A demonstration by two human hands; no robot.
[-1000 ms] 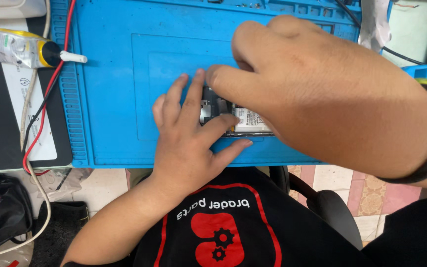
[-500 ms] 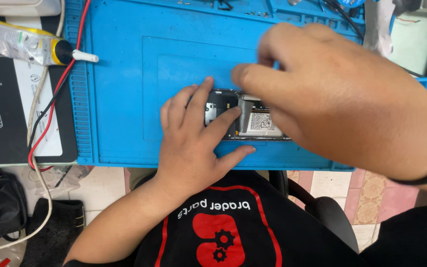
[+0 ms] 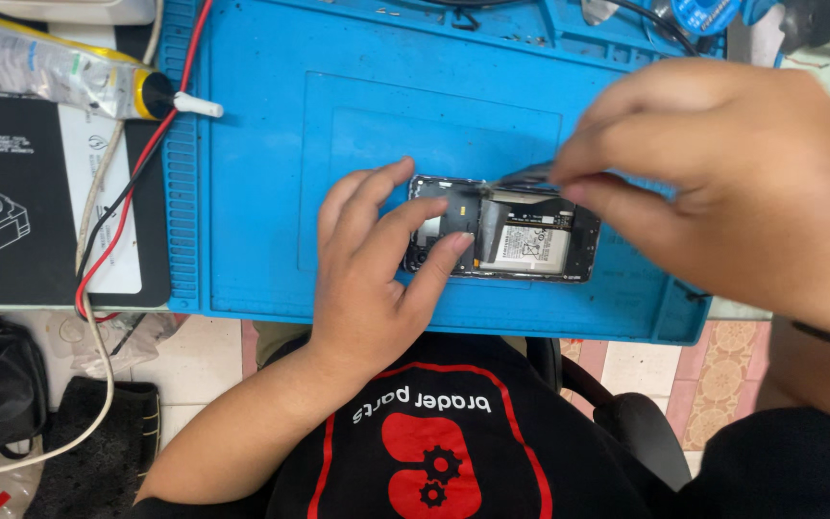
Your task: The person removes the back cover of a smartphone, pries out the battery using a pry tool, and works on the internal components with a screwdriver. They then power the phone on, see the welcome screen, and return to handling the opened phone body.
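Head view: an opened phone, back cover off and battery showing, lies flat at the centre of the frame on a blue work mat. The left hand presses its spread fingers on the phone's left end, gripping nothing. The right hand pinches thin metal tweezers whose tips touch the phone's upper edge. The phone looks light, stiff and fragile inside; best held by its outer frame. At upper left lies a glue tube, with red and black wires beside it. Tiled floor shows below.
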